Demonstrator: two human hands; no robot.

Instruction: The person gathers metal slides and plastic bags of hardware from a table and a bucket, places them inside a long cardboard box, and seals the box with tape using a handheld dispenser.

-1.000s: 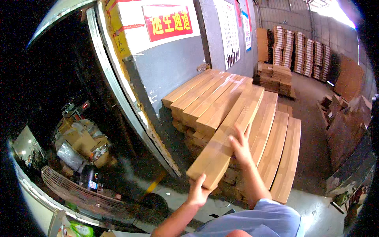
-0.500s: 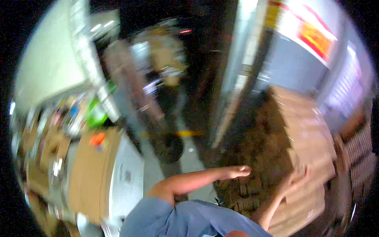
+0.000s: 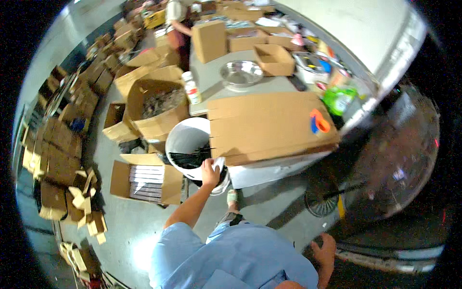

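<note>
At the near edge of a large flat piece of brown cardboard (image 3: 269,120), my left hand (image 3: 210,174) is reached out with bent fingers. They close on something white (image 3: 219,164), perhaps a thin sheet or cloth, whose kind I cannot make out. The hand is right beside the rim of a white bucket (image 3: 179,132), which contains thin black strips (image 3: 192,158). Low at my right side, my right hand (image 3: 325,248) hangs with thumb and fingers apart and nothing in it. On the cardboard lies an orange ring-shaped thing (image 3: 321,121) with a blue part.
An open carton (image 3: 171,185) of stacked pale packs stands on the floor at left. Behind it is a carton (image 3: 137,98) of dark small pieces. The table (image 3: 211,72) bears a steel bowl (image 3: 241,72). Another person (image 3: 180,29) stands beyond. A wheel (image 3: 321,202) is at right.
My view has swung left, from the doorway and stacked cartons to the table and bucket. My left hand has come to the bucket's side; my right hand is now low, away from the cartons.
</note>
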